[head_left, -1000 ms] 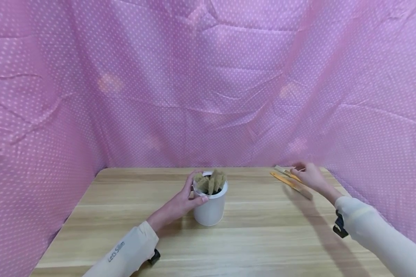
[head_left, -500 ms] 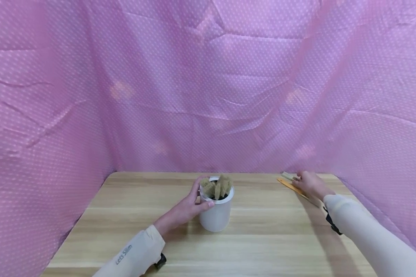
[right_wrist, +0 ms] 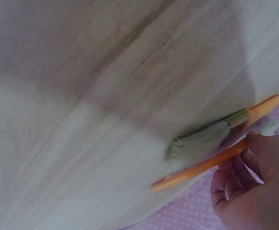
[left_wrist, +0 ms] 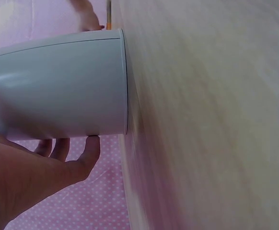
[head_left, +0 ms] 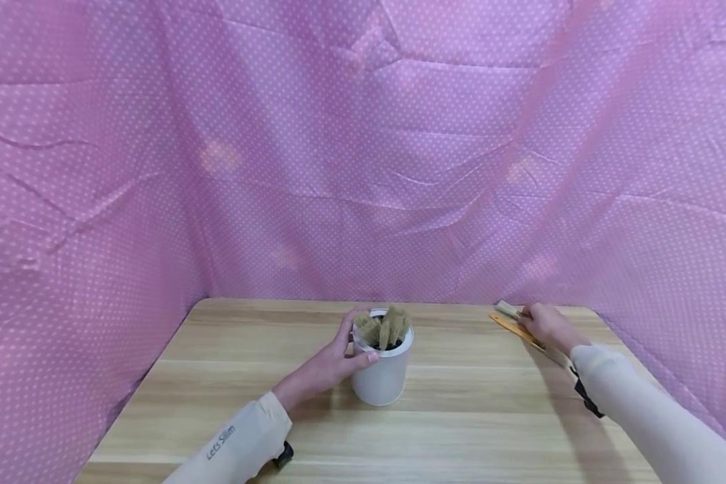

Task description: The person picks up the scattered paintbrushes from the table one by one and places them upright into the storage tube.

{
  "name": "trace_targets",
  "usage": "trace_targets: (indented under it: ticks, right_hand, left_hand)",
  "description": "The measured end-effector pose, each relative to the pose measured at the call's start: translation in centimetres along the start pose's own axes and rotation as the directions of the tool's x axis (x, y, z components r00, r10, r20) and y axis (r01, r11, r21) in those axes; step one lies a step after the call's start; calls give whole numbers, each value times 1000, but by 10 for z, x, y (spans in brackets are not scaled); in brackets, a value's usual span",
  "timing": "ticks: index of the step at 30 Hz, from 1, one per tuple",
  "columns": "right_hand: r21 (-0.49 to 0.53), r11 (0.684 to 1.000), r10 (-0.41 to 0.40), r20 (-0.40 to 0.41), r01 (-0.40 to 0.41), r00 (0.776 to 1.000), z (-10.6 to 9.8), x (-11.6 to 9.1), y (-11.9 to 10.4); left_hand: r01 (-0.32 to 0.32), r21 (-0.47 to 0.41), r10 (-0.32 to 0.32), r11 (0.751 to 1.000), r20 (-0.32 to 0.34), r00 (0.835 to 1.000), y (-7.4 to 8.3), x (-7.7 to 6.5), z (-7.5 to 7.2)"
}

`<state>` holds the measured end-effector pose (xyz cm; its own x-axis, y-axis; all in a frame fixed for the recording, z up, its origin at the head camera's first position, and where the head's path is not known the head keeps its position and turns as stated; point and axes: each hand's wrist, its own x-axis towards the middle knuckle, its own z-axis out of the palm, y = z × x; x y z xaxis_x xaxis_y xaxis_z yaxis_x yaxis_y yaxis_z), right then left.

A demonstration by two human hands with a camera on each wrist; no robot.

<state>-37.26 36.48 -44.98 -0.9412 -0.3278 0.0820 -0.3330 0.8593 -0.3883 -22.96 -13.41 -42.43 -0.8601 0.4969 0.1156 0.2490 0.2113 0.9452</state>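
A white can stands upright on the table, holding several brushes with their tan bristles upward. My left hand grips its left side, thumb near the front rim and fingers around the back; the left wrist view shows fingertips against the can wall. At the far right, my right hand pinches a paintbrush with an orange handle near its bristle end. Beside it lies a second paintbrush, its pale bristles flat on the wood and partly hidden by my hand in the head view.
The light wooden table has a back edge close behind both paintbrushes. Pink dotted cloth hangs around the back and sides. My right forearm's sleeve reaches across the table's right side.
My right hand has come down onto the far paintbrush and now pinches it. My left hand stays on the can. The head view has shifted slightly, moving the scene rightward.
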Motion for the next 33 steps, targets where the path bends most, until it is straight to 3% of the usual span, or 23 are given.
trace_targets:
  ticks: [6,9,25,29,33]
  right_hand:
    - [-46,998,-49,-121,44,991,-6,3,-16]
    - [-49,998,-35,-166,27,986,-11,4,-31]
    - [139,986,-63,-202,93,977,-32,21,-138]
    - [244,958,-115,-160,152,980,-36,26,-170]
    - [362,900,-209,-128,242,969,-43,30,-202]
  left_hand:
    - [8,8,-8,1000,-3,1000,-1,1,-2]
    - [4,18,-4,1000,-2,1000,-1,3,-3]
    - [-27,-17,28,999,9,1000,0,11,-9]
    - [-23,-30,23,999,8,1000,0,10,-8]
    - [-19,-44,19,999,7,1000,-2,11,-8]
